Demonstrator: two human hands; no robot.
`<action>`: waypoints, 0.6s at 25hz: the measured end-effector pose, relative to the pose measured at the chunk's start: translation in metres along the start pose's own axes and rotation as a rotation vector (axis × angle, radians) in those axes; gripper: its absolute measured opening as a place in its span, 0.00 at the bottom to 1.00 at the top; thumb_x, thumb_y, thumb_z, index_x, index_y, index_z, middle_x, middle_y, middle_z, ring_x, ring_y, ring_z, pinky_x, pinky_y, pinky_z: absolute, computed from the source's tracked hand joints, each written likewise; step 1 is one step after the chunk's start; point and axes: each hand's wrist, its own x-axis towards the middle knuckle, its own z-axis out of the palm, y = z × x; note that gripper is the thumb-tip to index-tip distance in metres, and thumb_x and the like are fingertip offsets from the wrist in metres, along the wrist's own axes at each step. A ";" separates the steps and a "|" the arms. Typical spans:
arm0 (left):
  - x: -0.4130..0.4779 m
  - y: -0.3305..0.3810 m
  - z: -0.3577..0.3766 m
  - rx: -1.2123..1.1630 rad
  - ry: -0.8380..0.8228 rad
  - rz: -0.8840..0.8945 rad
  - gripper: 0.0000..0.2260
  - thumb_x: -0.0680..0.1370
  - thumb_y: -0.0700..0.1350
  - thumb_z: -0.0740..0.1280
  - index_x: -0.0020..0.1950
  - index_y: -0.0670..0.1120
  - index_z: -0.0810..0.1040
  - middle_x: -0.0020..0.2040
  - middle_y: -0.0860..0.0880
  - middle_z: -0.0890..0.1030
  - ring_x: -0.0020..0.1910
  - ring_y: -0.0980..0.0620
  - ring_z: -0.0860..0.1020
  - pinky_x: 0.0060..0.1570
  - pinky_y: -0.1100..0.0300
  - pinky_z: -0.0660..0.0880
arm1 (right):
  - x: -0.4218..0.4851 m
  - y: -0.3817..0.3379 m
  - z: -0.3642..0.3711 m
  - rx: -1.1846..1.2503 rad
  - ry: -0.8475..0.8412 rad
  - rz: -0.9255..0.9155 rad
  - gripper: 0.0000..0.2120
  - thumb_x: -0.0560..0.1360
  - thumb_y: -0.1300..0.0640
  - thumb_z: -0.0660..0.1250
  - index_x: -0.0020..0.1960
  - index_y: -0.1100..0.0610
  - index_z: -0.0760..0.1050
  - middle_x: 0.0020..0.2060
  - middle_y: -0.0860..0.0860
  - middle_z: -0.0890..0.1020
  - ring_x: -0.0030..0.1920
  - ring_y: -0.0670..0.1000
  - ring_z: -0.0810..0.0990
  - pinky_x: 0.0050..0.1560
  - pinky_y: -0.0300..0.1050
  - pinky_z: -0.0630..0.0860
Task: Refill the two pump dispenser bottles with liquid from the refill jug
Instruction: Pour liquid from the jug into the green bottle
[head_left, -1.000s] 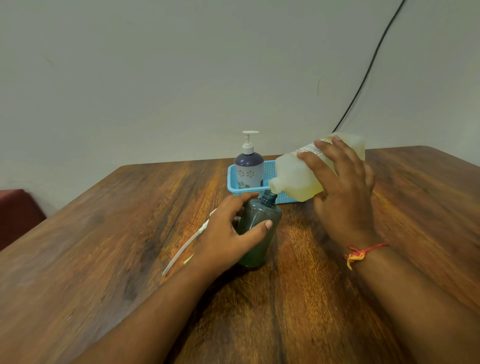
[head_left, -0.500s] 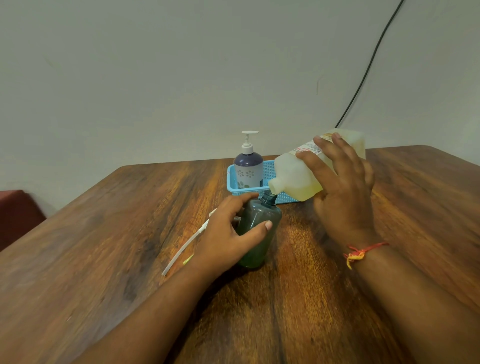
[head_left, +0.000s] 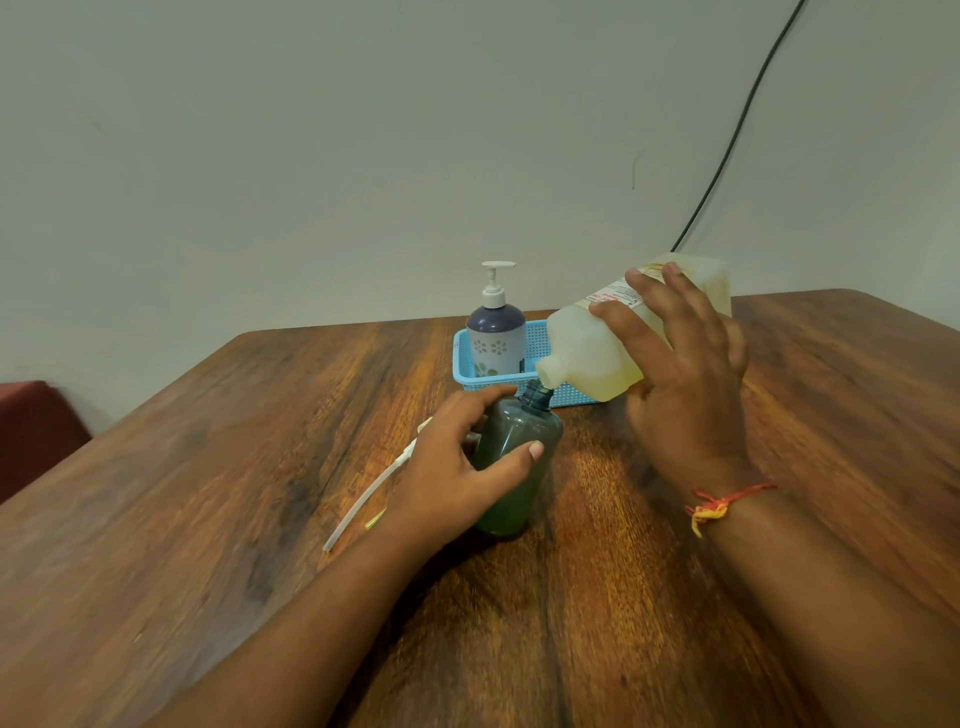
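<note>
Head camera shows the left hand (head_left: 452, 467) curled round the green bottle (head_left: 524, 452), which stands open-necked near the middle of the table (head_left: 208, 519). The right hand (head_left: 685, 395) grips the tilted refill jug (head_left: 587, 353), its spout just over the bottle's neck. The tabletop runs wide to the left. Near its far edge, the purple pump bottle (head_left: 496, 332) stands in a blue basket (head_left: 462, 364), partly covered by the jug. The left hand hides part of the loose pump (head_left: 363, 499). Whether liquid flows, I cannot tell.
</note>
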 end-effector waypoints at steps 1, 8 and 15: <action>0.000 0.000 0.000 0.002 0.001 0.002 0.33 0.69 0.66 0.66 0.73 0.56 0.71 0.64 0.60 0.75 0.61 0.60 0.75 0.55 0.64 0.76 | 0.000 0.000 0.000 -0.002 0.000 0.000 0.39 0.64 0.74 0.68 0.71 0.48 0.72 0.75 0.52 0.69 0.79 0.57 0.60 0.69 0.62 0.59; -0.001 0.001 0.000 0.005 0.005 0.004 0.33 0.68 0.66 0.66 0.73 0.57 0.71 0.63 0.62 0.75 0.60 0.64 0.74 0.54 0.68 0.74 | 0.001 0.000 0.000 -0.012 0.012 -0.007 0.40 0.64 0.75 0.69 0.71 0.48 0.73 0.76 0.52 0.69 0.79 0.57 0.60 0.70 0.60 0.58; -0.001 0.002 -0.001 0.004 -0.003 -0.003 0.33 0.68 0.66 0.65 0.72 0.58 0.71 0.62 0.66 0.73 0.60 0.66 0.74 0.52 0.70 0.73 | 0.002 -0.002 -0.001 -0.020 0.031 -0.024 0.38 0.65 0.75 0.68 0.70 0.47 0.74 0.76 0.51 0.69 0.79 0.56 0.60 0.70 0.59 0.58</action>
